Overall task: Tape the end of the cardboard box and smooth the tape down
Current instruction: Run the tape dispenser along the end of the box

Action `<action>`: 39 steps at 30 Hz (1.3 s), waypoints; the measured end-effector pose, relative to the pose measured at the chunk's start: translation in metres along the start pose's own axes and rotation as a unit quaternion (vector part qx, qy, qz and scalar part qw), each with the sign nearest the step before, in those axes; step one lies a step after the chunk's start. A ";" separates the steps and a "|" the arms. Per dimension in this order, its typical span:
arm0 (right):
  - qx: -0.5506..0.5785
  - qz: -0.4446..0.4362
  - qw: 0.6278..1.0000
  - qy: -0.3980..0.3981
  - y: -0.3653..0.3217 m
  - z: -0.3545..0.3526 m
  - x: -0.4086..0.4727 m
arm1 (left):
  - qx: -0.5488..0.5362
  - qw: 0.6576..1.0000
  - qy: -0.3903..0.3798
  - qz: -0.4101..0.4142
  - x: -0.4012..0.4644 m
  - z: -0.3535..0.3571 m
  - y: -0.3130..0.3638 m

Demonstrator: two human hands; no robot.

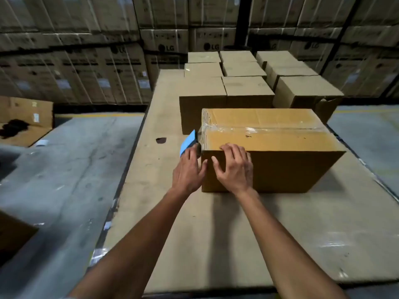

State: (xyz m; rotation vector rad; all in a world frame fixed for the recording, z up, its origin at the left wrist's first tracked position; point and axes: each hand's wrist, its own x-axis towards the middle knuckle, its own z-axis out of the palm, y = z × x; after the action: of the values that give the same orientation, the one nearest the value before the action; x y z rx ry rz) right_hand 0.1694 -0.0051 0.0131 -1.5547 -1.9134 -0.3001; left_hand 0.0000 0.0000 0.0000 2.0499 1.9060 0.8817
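Note:
A brown cardboard box (280,167) lies on a cardboard-covered work surface (216,234). Clear shiny tape (254,128) runs along its top seam and folds over the left end. My left hand (189,171) grips a blue tape dispenser (188,141) pressed against the box's left end. My right hand (234,166) lies flat over the near top-left corner, fingers spread on the top edge and front face. The box's left end face is hidden from view.
Several closed brown boxes (226,93) stand in rows behind the taped box. Tall stacks of printed cartons (86,61) fill the background. The grey concrete floor (64,169) lies to the left, with flattened cardboard (23,119) on it.

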 end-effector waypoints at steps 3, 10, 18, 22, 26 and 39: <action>-0.036 0.038 0.998 -0.032 -0.016 0.011 0.016 | -0.019 0.998 -0.050 0.033 0.014 0.001 -0.018; -0.106 0.101 0.989 -0.028 -0.038 0.022 0.034 | -0.066 0.991 -0.081 0.089 0.021 0.009 -0.043; -0.138 0.120 0.982 -0.057 -0.023 0.019 0.031 | -0.075 0.948 -0.099 0.294 0.025 0.009 -0.068; -0.133 0.088 0.986 -0.052 -0.012 0.013 0.019 | -0.055 0.946 -0.049 0.317 0.039 0.006 -0.072; -0.124 0.084 0.988 -0.037 -0.001 0.000 0.006 | -0.043 0.955 -0.066 0.285 0.051 0.010 -0.077; -0.200 0.130 0.968 -0.070 -0.015 -0.015 0.025 | -0.078 0.927 -0.147 0.336 0.039 0.048 -0.064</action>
State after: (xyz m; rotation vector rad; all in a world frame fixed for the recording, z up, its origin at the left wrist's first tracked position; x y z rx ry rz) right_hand 0.1582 0.0024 0.0433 -2.1210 -1.7980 -0.4948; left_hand -0.0279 0.0581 -0.0613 2.5863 0.9418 0.7498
